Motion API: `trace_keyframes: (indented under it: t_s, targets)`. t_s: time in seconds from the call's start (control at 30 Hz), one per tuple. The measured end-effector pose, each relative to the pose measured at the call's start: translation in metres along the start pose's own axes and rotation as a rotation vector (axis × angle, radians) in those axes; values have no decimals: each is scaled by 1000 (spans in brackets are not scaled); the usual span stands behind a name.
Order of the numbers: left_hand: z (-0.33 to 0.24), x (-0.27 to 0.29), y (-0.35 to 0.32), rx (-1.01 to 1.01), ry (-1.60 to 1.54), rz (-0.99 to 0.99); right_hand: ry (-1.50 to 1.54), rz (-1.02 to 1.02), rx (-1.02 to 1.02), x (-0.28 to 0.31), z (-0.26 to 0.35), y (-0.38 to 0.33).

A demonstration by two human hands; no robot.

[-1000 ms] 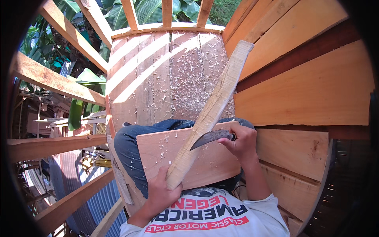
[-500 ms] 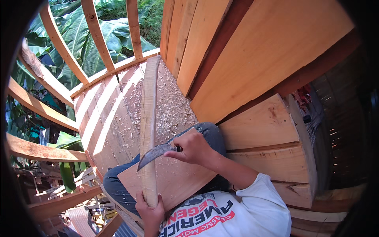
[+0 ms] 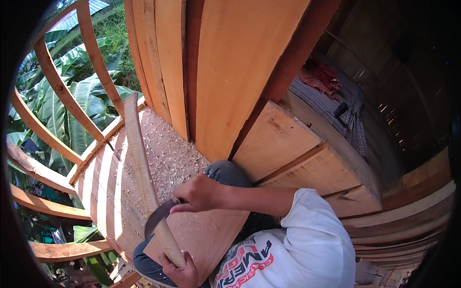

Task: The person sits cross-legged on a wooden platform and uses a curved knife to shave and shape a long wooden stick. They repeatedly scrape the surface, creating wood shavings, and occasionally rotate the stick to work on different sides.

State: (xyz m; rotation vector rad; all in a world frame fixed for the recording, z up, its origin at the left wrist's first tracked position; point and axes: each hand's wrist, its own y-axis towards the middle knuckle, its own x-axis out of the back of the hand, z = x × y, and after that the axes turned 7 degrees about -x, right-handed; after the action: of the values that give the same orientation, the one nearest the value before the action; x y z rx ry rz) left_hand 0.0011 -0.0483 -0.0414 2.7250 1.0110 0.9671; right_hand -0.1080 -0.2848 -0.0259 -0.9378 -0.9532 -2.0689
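1. At the upper centre of the frame, a plank wall rises beyond the seated worker; short, controlled strokes would suit the cramped corner.

2. At centre left, a sun-striped plank deck spreads beneath the far length of the workpiece, which needs room to pivot without knocking the boards.

3. At lower centre, a flat wooden board lies over the dark trousers, a sensible guard for the legs; cutting is best kept above it.

4. From upper left to lower centre slants the long, pale wooden strip, its near end over the board. Shallow passes along the grain should leave the smoothest face.

5. Near the centre, the right hand is closed in a fist around a knife handle; a locked wrist would steady the angle.

6. At lower centre, the left hand wraps the strip's near end, fingers curled firmly; strokes toward it should finish well short.

7. Between the hands, the curved knife crosses the strip; whether its edge bites cannot be told.

8. At centre left, curled shavings litter the deck; thin ones suggest a light cut.
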Motion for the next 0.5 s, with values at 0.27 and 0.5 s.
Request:
trace_keyframes:
  t_s: [0.27,0.5]
  targets:
    - [-5,8,1,171,-95,78,74,40,-60,1,-2,7]
    - [8,3,2,91,-50,14,67,98,102,-6,0,2]
